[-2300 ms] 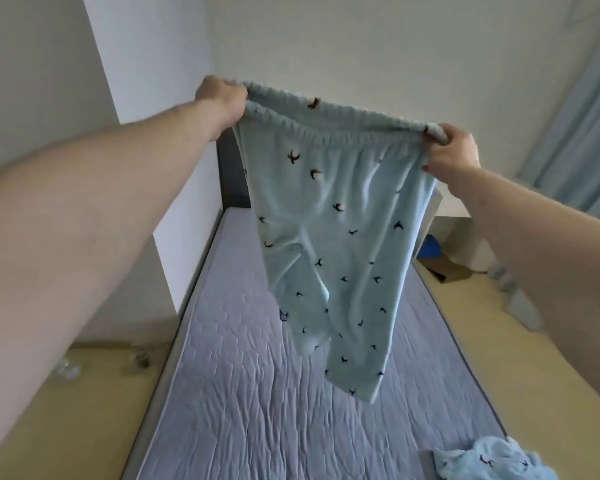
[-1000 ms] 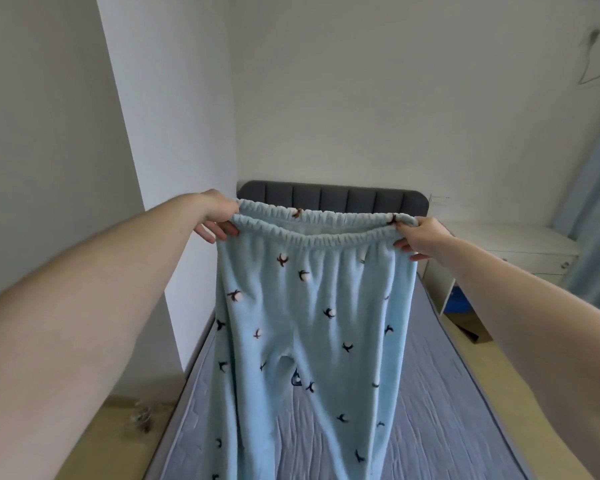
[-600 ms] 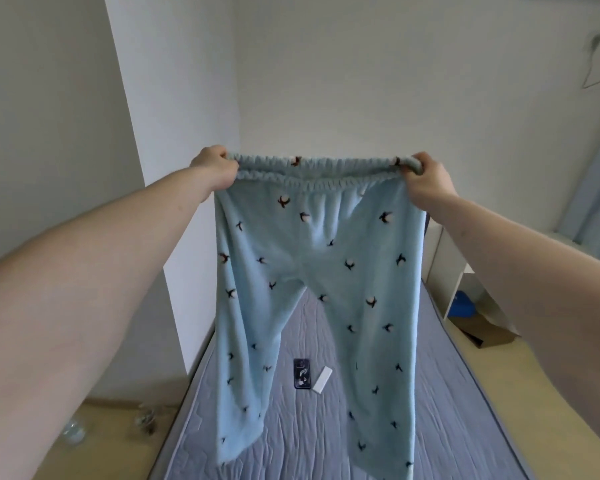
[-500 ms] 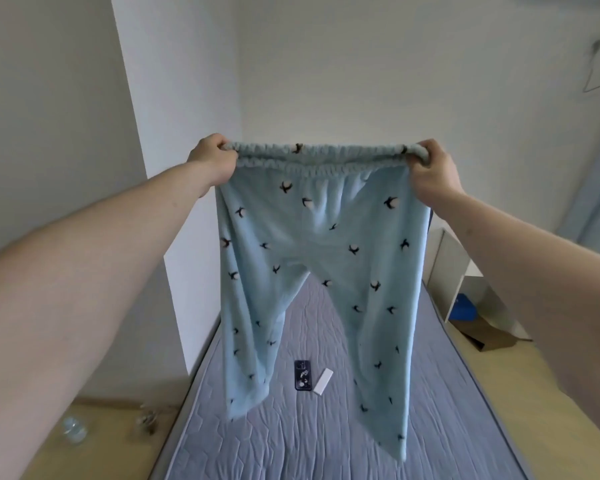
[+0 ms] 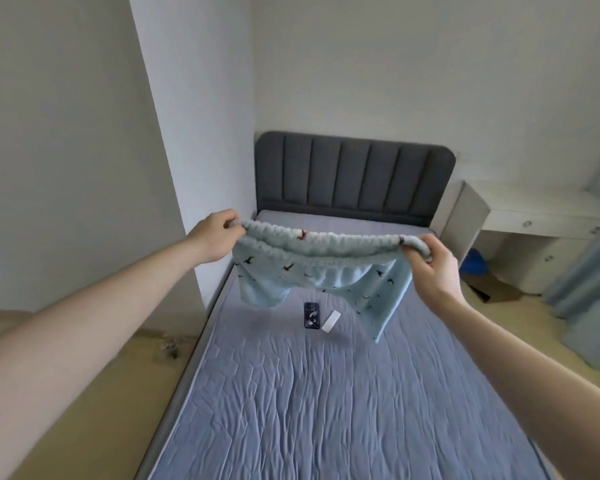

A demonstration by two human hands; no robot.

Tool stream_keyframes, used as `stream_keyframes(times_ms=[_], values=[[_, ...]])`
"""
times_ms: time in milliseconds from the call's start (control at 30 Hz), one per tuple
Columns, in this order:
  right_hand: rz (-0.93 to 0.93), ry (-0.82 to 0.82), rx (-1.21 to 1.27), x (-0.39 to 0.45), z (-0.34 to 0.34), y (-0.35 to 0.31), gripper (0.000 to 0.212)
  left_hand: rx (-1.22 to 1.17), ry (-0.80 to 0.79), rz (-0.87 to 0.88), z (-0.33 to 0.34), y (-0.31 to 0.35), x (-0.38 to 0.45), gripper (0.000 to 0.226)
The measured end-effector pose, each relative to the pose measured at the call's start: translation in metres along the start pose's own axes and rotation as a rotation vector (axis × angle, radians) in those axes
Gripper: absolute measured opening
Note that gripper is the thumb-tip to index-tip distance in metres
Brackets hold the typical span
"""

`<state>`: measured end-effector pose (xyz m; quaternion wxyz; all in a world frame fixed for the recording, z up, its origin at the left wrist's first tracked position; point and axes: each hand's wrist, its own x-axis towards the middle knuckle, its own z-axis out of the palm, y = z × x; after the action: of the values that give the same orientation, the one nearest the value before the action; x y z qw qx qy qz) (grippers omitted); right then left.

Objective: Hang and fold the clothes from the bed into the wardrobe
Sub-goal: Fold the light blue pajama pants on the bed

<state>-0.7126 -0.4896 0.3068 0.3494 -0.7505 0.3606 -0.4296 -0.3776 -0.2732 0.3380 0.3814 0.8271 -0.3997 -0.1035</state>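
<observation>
Now the left hand (image 5: 215,237) and right hand (image 5: 430,268) grip the trousers (image 5: 323,268) at the waistband; probably lay them flat on the bed (image 5: 326,410), clear of the phone (image 5: 311,315).

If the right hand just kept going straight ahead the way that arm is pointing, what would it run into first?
Probably the dark padded headboard. The right hand, gripping the pajama pants, points up the bed toward it, with nothing visibly between; depth is unclear.

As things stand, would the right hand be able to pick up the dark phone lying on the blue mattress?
Probably not right away: the right hand is gripping the waistband of the light blue fleece pyjama trousers, which hang above the dark phone. Nothing else blocks the way on the blue quilted mattress.
</observation>
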Motion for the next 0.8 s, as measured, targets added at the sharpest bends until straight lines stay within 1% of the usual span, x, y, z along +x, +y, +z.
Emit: stream_keyframes(times_ms=[133,200,267,400,433,500,567,600,667,733,800], values=[[0.198,-0.157,-0.114,-0.108,0.027,0.104,0.014,0.045,-0.208,-0.145,0.085,-0.1,-0.068,0.016],[0.285,-0.253,-0.189,-0.158,0.036,0.148,0.015,0.092,-0.314,-0.217,0.123,-0.147,-0.103,0.022],[0.359,-0.374,-0.278,-0.205,0.044,0.184,0.014,0.093,-0.437,-0.3,0.159,-0.19,-0.14,0.025],[0.551,-0.674,-0.473,-0.286,0.063,0.247,0.017,0.182,-0.627,-0.48,0.221,-0.268,-0.217,0.01],[0.598,-0.756,-0.514,-0.305,0.069,0.26,0.02,0.19,-0.672,-0.521,0.235,-0.285,-0.236,0.01],[0.68,-0.87,-0.574,-0.348,0.077,0.287,0.021,0.213,-0.763,-0.603,0.261,-0.313,-0.28,0.018],[0.719,-0.958,-0.608,-0.389,0.086,0.314,0.02,0.223,-0.798,-0.665,0.289,-0.34,-0.318,0.026],[0.729,-1.005,-0.627,-0.41,0.089,0.329,0.02,0.226,-0.811,-0.702,0.302,-0.353,-0.336,0.026],[0.719,-1.111,-0.672,-0.448,0.099,0.358,0.018,0.238,-0.848,-0.75,0.327,-0.38,-0.367,0.021],[0.717,-1.185,-0.723,-0.484,0.107,0.381,0.009,0.24,-0.868,-0.811,0.35,-0.405,-0.397,0.016],[0.7,-1.237,-0.764,-0.511,0.12,0.405,0.019,0.242,-0.873,-0.838,0.374,-0.428,-0.418,0.01]])
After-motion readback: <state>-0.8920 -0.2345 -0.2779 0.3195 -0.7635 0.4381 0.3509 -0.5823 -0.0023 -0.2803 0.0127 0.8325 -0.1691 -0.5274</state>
